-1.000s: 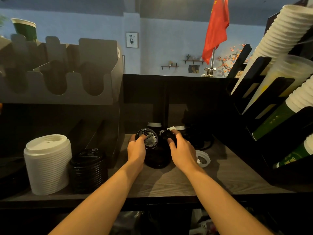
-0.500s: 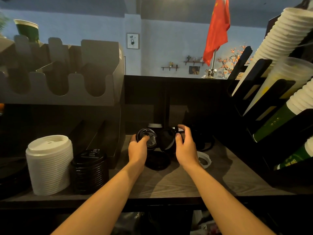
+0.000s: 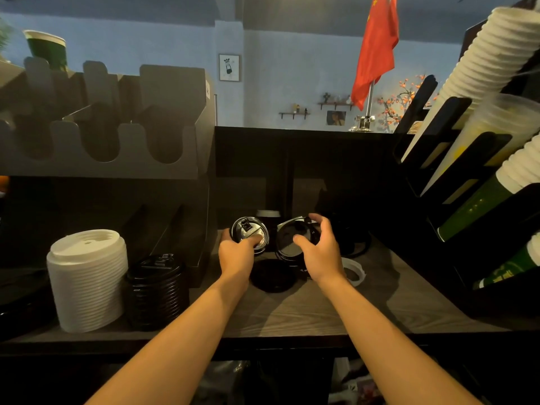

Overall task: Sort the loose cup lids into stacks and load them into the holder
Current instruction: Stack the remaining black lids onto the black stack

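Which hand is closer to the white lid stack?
Left. The left hand, gripping a black lid, is right of the white stack; the right hand, holding a second lid, is farther right, beyond it.

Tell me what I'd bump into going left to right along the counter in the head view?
White lid stack → black lid stack → left hand pinching a black sip lid → right hand holding a second black lid → white ring lid → green cups in the rack.

1 head-worn wide-angle view, facing forward and down, close over the counter (image 3: 292, 314)
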